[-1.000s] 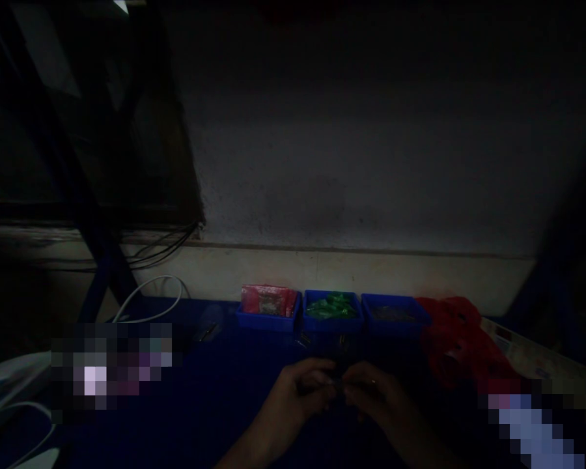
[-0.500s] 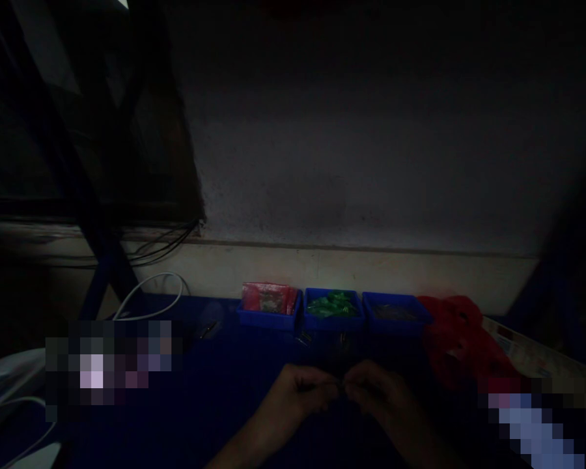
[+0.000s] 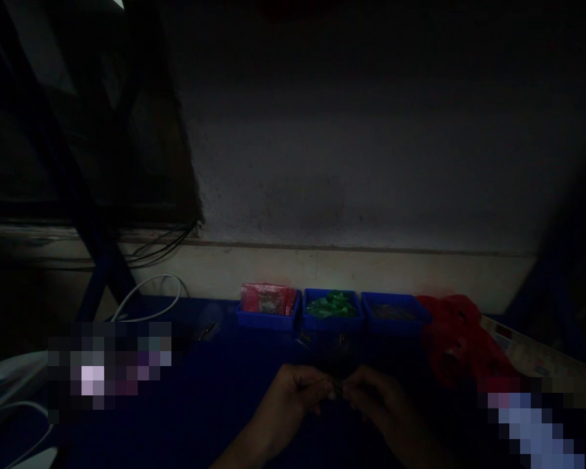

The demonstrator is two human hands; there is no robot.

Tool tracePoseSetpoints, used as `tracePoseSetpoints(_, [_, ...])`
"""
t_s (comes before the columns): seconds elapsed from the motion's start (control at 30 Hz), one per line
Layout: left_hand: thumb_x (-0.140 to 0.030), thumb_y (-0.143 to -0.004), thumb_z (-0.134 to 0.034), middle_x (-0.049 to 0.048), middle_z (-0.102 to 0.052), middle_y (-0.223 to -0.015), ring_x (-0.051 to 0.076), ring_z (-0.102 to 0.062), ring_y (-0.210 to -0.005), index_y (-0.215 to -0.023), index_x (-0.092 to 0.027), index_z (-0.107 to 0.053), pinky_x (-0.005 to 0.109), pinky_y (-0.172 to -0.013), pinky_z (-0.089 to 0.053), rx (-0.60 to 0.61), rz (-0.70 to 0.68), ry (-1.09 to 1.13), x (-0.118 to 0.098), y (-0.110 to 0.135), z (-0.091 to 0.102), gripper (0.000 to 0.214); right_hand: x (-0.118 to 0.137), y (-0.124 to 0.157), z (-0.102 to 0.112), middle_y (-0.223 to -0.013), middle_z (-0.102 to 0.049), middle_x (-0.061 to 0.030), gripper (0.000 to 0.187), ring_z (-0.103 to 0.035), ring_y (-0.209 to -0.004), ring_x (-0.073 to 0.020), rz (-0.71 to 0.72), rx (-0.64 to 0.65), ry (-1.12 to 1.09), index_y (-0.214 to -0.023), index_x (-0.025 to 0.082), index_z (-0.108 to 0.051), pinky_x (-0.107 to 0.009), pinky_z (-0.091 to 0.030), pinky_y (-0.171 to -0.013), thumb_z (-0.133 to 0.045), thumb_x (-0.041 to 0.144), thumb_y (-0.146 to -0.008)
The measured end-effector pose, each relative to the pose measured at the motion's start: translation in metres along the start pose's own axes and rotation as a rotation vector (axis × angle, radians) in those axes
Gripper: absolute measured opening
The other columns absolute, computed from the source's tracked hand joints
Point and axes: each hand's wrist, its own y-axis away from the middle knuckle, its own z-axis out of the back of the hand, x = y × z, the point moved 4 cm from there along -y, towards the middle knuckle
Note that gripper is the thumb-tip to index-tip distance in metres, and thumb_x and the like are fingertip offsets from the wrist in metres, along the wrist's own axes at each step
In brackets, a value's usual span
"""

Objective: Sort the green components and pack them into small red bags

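Note:
In the dim head view, my left hand and my right hand meet over the blue table, thumbs and forefingers pinched. A tiny dark, slightly greenish piece shows between the fingertips; its kind cannot be made out. Beyond my hands lie small clear packets with metal pieces, one packet to the left and another packet to the right. Behind them stand three blue trays: the left tray holds pink-red packets, the middle tray green packets, and the right tray clear, greyish packets.
A red plastic bag lies right of the trays, beside a printed sheet. Another clear packet rests at the left. A white cable loops at the back left. Blurred blocks cover areas at both sides. A wall rises behind the table.
Both hands have stayed close together, with fingertips shifted slightly lower. The small dark-greenish piece shows more between them now. The trays and packets have not moved.

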Motion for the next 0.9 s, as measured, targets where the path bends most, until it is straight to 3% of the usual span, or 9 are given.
tracePoseSetpoints(0.17, [-0.038, -0.072, -0.062, 0.0023, -0.065, -0.065, 0.01, -0.05, -0.053, -0.071, -0.012, -0.069, 0.021, -0.053, -0.039, 0.035, 0.014, 0.047, 0.0, -0.001, 0.0, 0.027, -0.002, -0.002, 0.001, -0.065, -0.056, 0.0024, 0.019, -0.051, -0.061, -0.0137, -0.026, 0.0, 0.008, -0.07, 0.019, -0.063, -0.024, -0.038, -0.057, -0.055, 0.034, -0.079])
tracePoseSetpoints(0.37, [-0.045, -0.077, -0.057, 0.004, -0.065, -0.076, 0.009, -0.054, -0.053, -0.088, -0.014, -0.066, 0.021, -0.052, -0.042, 0.138, 0.175, 0.217, 0.003, 0.002, -0.002, 0.034, -0.002, -0.006, 0.003, -0.066, -0.058, 0.0014, 0.015, -0.054, -0.063, -0.0156, -0.036, 0.004, 0.012, -0.074, 0.02, -0.063, -0.026, -0.04, -0.059, -0.057, 0.033, -0.075])
tracePoseSetpoints(0.53, [-0.031, -0.073, -0.062, 0.003, -0.065, -0.079, 0.009, -0.054, -0.055, -0.091, -0.016, -0.067, 0.021, -0.053, -0.041, 0.132, 0.172, 0.214, 0.004, 0.004, -0.001, 0.024, -0.002, -0.007, 0.0, -0.075, -0.063, -0.0005, 0.012, -0.06, -0.074, -0.0186, -0.019, 0.027, -0.072, -0.078, 0.02, -0.062, -0.028, -0.044, -0.067, -0.06, 0.03, -0.071])
tracePoseSetpoints(0.73, [-0.024, -0.065, -0.064, 0.0003, -0.063, -0.071, 0.008, -0.053, -0.052, -0.09, -0.015, -0.067, 0.02, -0.051, -0.039, 0.126, 0.122, 0.203, 0.009, -0.001, 0.001, 0.027, -0.002, -0.006, -0.001, -0.083, -0.066, -0.0003, 0.021, -0.061, -0.081, -0.0198, -0.017, 0.089, -0.093, -0.087, 0.021, -0.061, -0.029, -0.044, -0.071, -0.064, 0.022, -0.066])
tracePoseSetpoints(0.9, [-0.019, -0.062, -0.061, -0.0007, -0.062, -0.064, 0.009, -0.051, -0.05, -0.082, -0.013, -0.068, 0.021, -0.051, -0.038, 0.088, 0.098, 0.148, 0.012, -0.004, 0.003, 0.022, 0.002, -0.002, -0.006, -0.082, -0.065, 0.0, 0.022, -0.06, -0.078, -0.0184, -0.036, 0.119, -0.102, -0.089, 0.021, -0.061, -0.026, -0.043, -0.065, -0.064, 0.032, -0.071])
